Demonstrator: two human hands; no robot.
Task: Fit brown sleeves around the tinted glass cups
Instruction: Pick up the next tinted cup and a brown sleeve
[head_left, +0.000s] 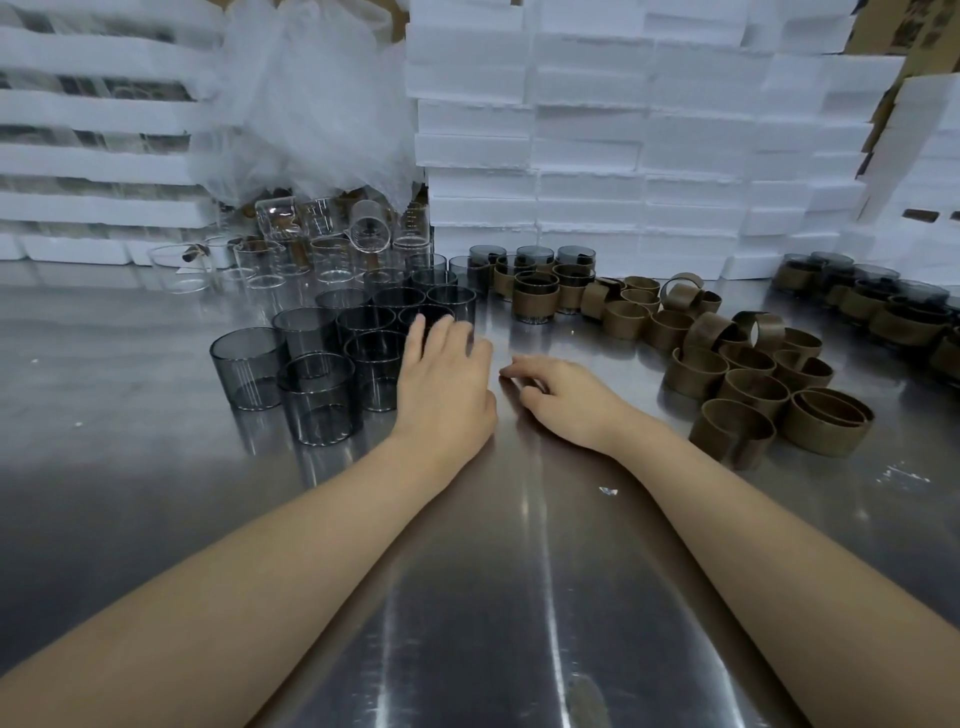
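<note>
- Across the middle of the frame, a shiny metal table carries everything, and both bare forearms reach onto it from the bottom edge.
- Left of centre stands a tight cluster of bare tinted cups, all upright and touching one another.
- The left hand lies palm down at the right edge of that cluster. Its fingers are stretched forward and slightly spread over the rim of the nearest cup. They are blurred, so contact with the glass cannot be told, and they curl round nothing.
- The right hand rests on the table just right of the left hand. Its fingers are loosely bent with the tips on the metal, and it holds nothing.
- A loose heap of empty brown sleeves lies at centre right, well apart from both hands. Some stand on edge and some are tipped over.
- Finished sleeved cups are grouped behind the hands at upper centre, with a second row along the right edge.
- Clear glasses crowd behind the tinted ones under a crumpled plastic sheet.
- White foam blocks are stacked high across the back.
</note>
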